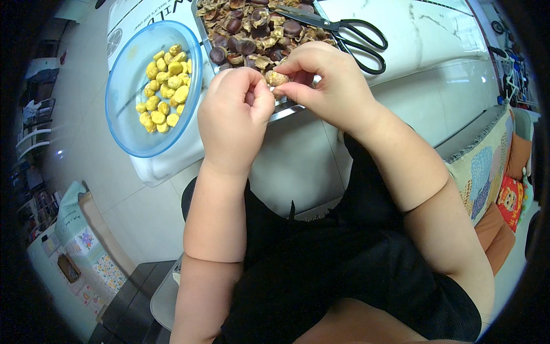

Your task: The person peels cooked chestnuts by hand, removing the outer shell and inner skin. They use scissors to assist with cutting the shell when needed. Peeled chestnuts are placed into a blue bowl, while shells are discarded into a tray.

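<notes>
Over the near edge of a metal tray point(279, 116), my two hands meet around a chestnut point(276, 78) with mottled brown-yellow skin. The thumb and fingers of my right hand point(332, 86) grip it from the right. My left hand point(232, 117) is closed, thumb against forefinger at the chestnut's left side; what it pinches is hidden. Brown chestnuts point(292, 28) and torn shell pieces point(269, 41) fill the tray. To the left, peeled yellow chestnuts point(166, 90) lie in a clear blue bowl point(123, 117). Black-handled scissors point(364, 46) rest across the tray's right edge.
Bowl and tray stand on a table with a white marbled cover point(418, 31). My black-clothed legs are below the table's near edge. A sofa with a patterned throw point(478, 166) and brown cushions point(495, 235) is on the right. Tiled floor point(134, 212) shows at left.
</notes>
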Tool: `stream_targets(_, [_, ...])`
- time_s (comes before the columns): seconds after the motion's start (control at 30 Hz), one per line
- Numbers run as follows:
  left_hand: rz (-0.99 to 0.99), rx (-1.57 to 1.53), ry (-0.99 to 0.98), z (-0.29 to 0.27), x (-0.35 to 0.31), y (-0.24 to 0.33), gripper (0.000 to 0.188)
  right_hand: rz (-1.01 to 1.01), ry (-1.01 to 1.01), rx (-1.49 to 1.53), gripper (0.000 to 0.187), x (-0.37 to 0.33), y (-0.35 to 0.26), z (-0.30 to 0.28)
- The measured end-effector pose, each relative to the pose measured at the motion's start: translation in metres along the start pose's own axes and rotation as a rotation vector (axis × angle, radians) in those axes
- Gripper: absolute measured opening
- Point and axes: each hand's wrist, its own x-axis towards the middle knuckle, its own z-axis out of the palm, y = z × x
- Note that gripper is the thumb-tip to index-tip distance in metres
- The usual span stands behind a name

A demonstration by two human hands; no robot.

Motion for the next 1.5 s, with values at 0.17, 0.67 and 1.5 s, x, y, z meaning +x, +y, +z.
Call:
stream_targets(0.17, [0.098,-0.081,0.049,0.001,0.002,-0.006,0.008,-0.014,-0.003,-0.017,0.02,0.001,0.001,-0.001])
stream_targets(0.67, [0.11,-0.033,-0.019,0.002,0.001,-0.003,0.007,-0.093,-0.041,-0.146,0.022,-0.001,0.002,0.0])
stream_targets(1.5, [0.076,-0.095,0.036,0.004,0.003,-0.019,0.009,0.037,0.035,0.117,0.02,0.0,0.007,0.0])
